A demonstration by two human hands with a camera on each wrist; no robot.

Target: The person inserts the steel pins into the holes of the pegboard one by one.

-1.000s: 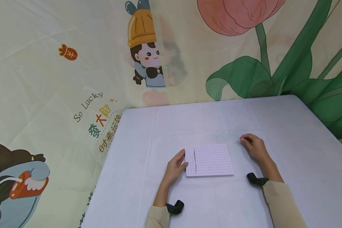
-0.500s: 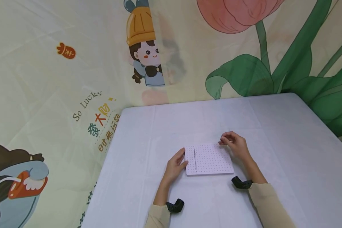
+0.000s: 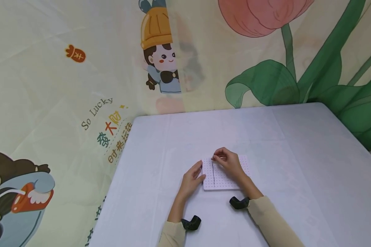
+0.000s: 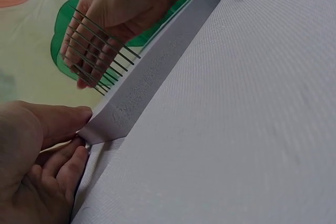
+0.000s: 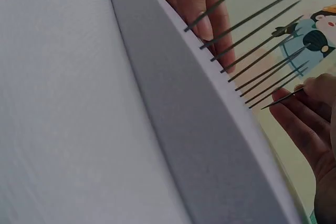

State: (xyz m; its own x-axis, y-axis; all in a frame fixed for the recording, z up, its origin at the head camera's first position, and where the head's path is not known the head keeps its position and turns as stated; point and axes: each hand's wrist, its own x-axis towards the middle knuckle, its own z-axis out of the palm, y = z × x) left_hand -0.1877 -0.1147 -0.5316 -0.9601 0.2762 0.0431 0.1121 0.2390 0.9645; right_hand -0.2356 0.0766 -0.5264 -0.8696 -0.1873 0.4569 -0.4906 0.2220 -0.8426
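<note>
A white board (image 3: 227, 184) with a grid of small holes lies flat on the table. Thin dark needles (image 5: 251, 18) stand upright in one row near its left side. My left hand (image 3: 190, 181) holds the board's left edge, thumb near the front and fingers farther back. Over the board's far left part, my right hand (image 3: 230, 164) pinches another needle (image 5: 283, 98) between thumb and fingertips. That needle is tilted, its tip close to the far end of the row in the right wrist view; whether it touches the board I cannot tell. My right hand hides part of the board.
A white cloth covers the table (image 3: 160, 147). Behind it hangs a printed curtain (image 3: 111, 41) with cartoon figures and a large flower. Black wrist cameras (image 3: 191, 223) sit on both wrists.
My right hand has moved left from beside the board to over the far end of the needle row, carrying a needle. My left hand has stayed at the board's left edge.
</note>
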